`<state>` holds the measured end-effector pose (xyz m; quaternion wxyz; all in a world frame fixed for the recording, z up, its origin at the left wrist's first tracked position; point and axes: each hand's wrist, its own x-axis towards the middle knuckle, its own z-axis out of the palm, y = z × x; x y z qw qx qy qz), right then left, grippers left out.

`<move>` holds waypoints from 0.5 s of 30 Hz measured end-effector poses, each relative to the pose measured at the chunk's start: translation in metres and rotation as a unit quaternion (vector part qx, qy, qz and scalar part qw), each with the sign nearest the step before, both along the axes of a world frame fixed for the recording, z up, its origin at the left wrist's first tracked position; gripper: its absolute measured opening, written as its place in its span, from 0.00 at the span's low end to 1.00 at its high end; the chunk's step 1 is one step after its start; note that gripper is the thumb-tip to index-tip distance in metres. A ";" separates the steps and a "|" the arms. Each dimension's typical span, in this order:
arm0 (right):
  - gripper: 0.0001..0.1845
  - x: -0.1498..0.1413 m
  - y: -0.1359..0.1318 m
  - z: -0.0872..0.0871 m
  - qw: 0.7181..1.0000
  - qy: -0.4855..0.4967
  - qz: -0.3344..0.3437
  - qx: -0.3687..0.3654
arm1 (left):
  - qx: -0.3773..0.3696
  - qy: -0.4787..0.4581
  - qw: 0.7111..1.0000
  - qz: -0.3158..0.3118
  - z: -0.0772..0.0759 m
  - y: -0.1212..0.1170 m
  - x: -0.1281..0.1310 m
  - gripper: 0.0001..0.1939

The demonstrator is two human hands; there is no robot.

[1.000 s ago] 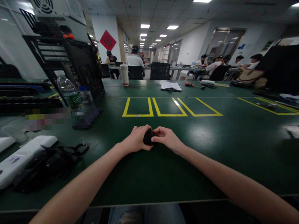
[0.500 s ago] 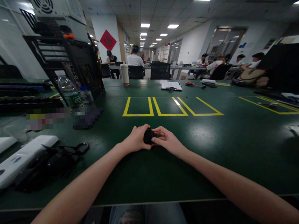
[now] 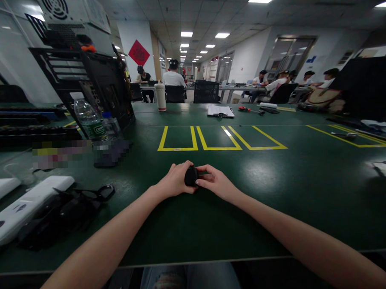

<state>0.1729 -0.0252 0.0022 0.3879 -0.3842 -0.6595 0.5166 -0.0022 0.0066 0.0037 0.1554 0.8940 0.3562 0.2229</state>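
Observation:
A small black rounded object point(image 3: 191, 176) is held just above or on the green table point(image 3: 200, 233); its exact kind does not show. My left hand point(image 3: 175, 179) wraps round its left side, fingers over the top and thumb below. From the right, my right hand point(image 3: 215, 184) pinches the object's edge with thumb and fingertips. The part between the two sets of fingertips is partly covered.
Yellow tape outlines point(image 3: 219, 149) mark the table beyond my hands. On the left lie a white power strip point(image 3: 32, 207), dark glasses point(image 3: 105, 192), plastic bottles point(image 3: 89, 119) and a black computer frame point(image 3: 104, 88). A clipboard point(image 3: 220, 111) and cup point(image 3: 160, 97) stand farther back.
Both hands stay in nearly the same place on the object. My right fingertips have shifted slightly, and a little more of the black surface shows.

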 end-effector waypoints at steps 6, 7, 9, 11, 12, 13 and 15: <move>0.17 0.001 0.001 0.000 0.999 0.024 0.035 0.011 | 0.014 0.006 1.000 0.012 -0.001 0.001 0.002 0.27; 0.15 0.001 0.001 0.000 0.999 0.025 0.033 0.009 | 0.014 0.005 1.000 0.010 -0.001 0.001 0.002 0.27; 0.12 0.001 0.002 0.000 0.999 0.023 0.020 0.008 | 0.015 0.003 1.000 0.005 0.001 0.000 0.001 0.26; 0.12 0.001 0.002 0.001 1.000 0.023 0.012 0.006 | 0.015 0.003 1.000 0.001 0.002 -0.001 0.001 0.26; 0.13 0.000 0.003 0.001 1.000 0.021 0.009 0.003 | 0.014 0.002 1.000 0.000 0.003 -0.002 0.001 0.26; 0.15 0.000 0.003 0.001 1.000 0.018 0.007 -0.001 | 0.012 0.003 1.000 0.000 0.003 -0.002 0.000 0.26; 0.17 0.001 0.003 0.001 1.000 0.002 0.006 -0.007 | 0.010 0.003 1.000 -0.001 0.003 -0.002 0.000 0.26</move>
